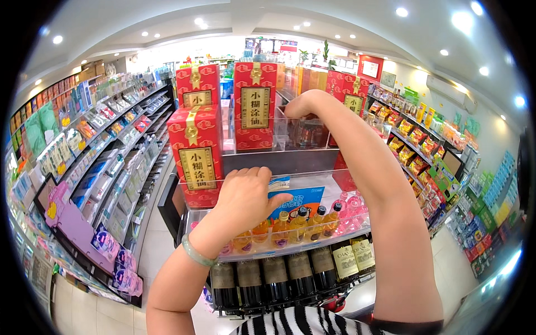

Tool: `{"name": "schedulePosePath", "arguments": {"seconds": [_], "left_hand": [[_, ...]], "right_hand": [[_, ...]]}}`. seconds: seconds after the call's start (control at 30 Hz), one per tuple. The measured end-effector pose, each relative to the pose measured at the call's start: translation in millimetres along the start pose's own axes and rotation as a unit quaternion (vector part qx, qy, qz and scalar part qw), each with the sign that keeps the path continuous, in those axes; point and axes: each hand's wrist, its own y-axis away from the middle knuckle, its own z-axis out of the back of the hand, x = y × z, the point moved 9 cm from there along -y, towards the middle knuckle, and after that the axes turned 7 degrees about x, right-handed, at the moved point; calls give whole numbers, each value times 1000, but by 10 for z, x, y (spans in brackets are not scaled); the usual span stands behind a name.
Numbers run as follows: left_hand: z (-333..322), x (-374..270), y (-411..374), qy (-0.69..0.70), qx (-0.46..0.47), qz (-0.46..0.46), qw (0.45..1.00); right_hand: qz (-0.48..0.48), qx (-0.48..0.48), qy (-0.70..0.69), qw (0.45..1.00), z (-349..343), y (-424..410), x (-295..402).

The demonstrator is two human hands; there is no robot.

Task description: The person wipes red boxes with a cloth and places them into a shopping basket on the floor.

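Observation:
My left hand [247, 197] hovers over the front of a clear acrylic shelf bin [356, 220], thumb spread from the fingers; nothing shows in it. Small amber bottles [298, 224] with dark or gold caps stand in the bin below it, beside pink bottles [354, 205]. My right hand [307, 104] is bent down over a clear divided tray [284, 134] on the upper level. Its fingertips are hidden, so a grip cannot be told. Just under it is a glass item [310, 133]. Tall red boxes [254, 104] with gold labels flank both hands.
Dark wine bottles [274, 276] lie in a rack under the bin. A blue printed card [297, 201] stands behind the amber bottles. Stocked shelves [113, 138] run along the left aisle, and snack shelves [412, 142] line the right.

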Motion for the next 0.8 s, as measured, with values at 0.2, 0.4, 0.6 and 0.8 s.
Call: {"name": "schedulePosePath", "arguments": {"seconds": [0.2, 0.4, 0.6, 0.8], "left_hand": [[-12, 21, 13, 24, 3, -17, 1000], [-34, 17, 22, 21, 4, -17, 1000], [25, 72, 92, 31, -4, -7, 999], [-11, 20, 78, 19, -1, -24, 1000]], "right_hand": [[38, -27, -121, 992, 16, -250, -142], [176, -30, -369, 912, 113, -220, -279], [113, -4, -341, 933, -66, 53, -71], [48, -16, -218, 975, 38, -188, -310]]}}
